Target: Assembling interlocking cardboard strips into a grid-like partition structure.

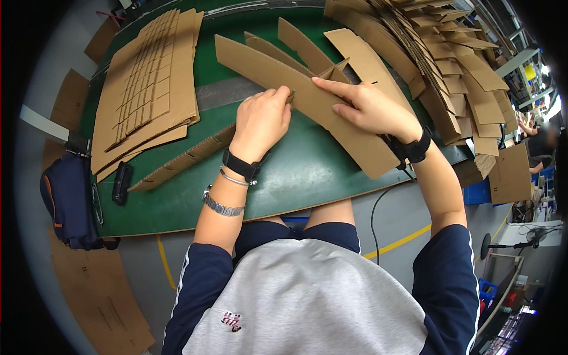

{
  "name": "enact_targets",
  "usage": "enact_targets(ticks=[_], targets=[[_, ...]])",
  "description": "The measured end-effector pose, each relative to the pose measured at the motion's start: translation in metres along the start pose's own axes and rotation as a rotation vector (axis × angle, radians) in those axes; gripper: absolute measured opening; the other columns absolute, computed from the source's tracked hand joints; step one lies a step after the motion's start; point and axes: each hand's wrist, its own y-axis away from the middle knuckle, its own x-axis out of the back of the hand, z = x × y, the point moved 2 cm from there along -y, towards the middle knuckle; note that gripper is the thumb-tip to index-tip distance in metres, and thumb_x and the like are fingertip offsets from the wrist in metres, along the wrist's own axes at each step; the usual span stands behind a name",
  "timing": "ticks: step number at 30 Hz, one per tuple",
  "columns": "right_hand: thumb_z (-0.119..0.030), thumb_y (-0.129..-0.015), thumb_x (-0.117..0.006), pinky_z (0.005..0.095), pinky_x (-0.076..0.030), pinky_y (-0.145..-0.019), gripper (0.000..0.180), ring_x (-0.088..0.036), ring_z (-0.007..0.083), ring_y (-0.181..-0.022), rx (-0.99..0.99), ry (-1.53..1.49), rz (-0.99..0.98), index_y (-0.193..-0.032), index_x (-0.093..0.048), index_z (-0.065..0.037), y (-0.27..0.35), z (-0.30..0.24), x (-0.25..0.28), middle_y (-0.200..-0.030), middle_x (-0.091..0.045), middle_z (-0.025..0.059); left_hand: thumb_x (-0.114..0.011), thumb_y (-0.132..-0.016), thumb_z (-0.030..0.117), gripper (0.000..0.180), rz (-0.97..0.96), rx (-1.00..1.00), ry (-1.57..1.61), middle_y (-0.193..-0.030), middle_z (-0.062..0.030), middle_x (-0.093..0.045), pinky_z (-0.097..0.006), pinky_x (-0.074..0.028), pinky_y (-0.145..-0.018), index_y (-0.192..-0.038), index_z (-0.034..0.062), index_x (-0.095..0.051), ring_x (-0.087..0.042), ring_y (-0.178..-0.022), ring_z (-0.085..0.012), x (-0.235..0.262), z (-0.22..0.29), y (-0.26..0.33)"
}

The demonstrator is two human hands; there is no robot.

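Note:
My left hand (263, 121) is closed around the upper end of a slotted cardboard strip (189, 155), which stands on edge and slants down to the left. The end pinched in the fingers is mostly hidden. A partly joined cardboard divider (352, 139) made of crossing strips stands to the right, with its long front panel facing me. My right hand (373, 109) holds this divider, its index finger stretched along the top edge and its thumb against the front panel; the other fingers are largely hidden. My left fingertips are close to the front panel.
Flat scored cardboard sheets (145, 77) lie stacked at the left of the green table (284, 189). Many cardboard strips (444, 77) are piled at the right. A small black object (122, 183) and a dark blue bag (71, 201) are at the left edge. A cable (374, 219) hangs down.

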Motion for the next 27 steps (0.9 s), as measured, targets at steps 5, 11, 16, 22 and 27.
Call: enact_targets(ticks=[5,11,16,22,27], targets=[[-0.007,-0.087,-0.057,0.0423,-0.052,-0.066,0.061,-0.064,0.0355,-0.063,0.087,0.091,0.029,-0.146,-0.042,-0.014,-0.002,0.006,-0.016,-0.074,-0.065,0.0227,-0.061,-0.087,0.01,0.011,-0.023,0.025,-0.023,-0.083,-0.0113,-0.068,-0.042,-0.052,-0.064,-0.098,0.0088,-0.06,-0.066,-0.076,-0.0328,-0.01,-0.007,0.0],[-0.005,-0.084,-0.058,0.0457,-0.052,-0.064,0.062,-0.063,0.0385,-0.061,0.11,0.237,0.088,-0.144,-0.044,-0.012,-0.004,0.003,-0.013,-0.069,-0.064,0.0217,-0.061,-0.088,0.011,0.011,-0.013,0.03,-0.02,-0.083,-0.011,-0.068,-0.042,-0.052,-0.062,-0.099,0.0099,-0.06,-0.066,-0.074,-0.0327,-0.008,-0.005,0.001],[-0.006,-0.084,-0.058,0.0457,-0.052,-0.063,0.062,-0.062,0.0388,-0.061,0.102,0.202,0.055,-0.144,-0.042,-0.008,0.001,0.0,-0.027,-0.065,-0.062,0.0221,-0.061,-0.087,0.01,0.016,-0.032,0.029,-0.022,-0.082,-0.0112,-0.068,-0.042,-0.052,-0.061,-0.103,0.0119,-0.058,-0.066,-0.073,-0.0334,-0.01,-0.001,-0.002],[-0.023,-0.092,-0.059,0.0436,-0.051,-0.066,0.062,-0.063,0.0365,-0.063,0.1,0.118,-0.182,-0.147,-0.035,-0.005,-0.006,0.001,-0.038,-0.066,-0.062,0.0226,-0.061,-0.086,0.009,0.026,-0.028,0.05,-0.004,-0.085,-0.0122,-0.069,-0.044,-0.052,-0.062,-0.111,0.0149,-0.056,-0.066,-0.076,-0.0352,-0.006,0.0,-0.005],[-0.037,-0.089,-0.066,0.0371,-0.054,-0.072,0.063,-0.066,0.0333,-0.072,-0.316,-0.007,0.244,-0.137,-0.048,-0.001,0.003,0.081,0.053,-0.087,-0.068,0.0186,-0.062,-0.086,0.008,0.035,-0.061,0.042,-0.065,-0.09,-0.0119,-0.069,-0.043,-0.052,-0.065,-0.119,0.016,-0.058,-0.066,-0.08,-0.0341,-0.002,-0.006,-0.002]])
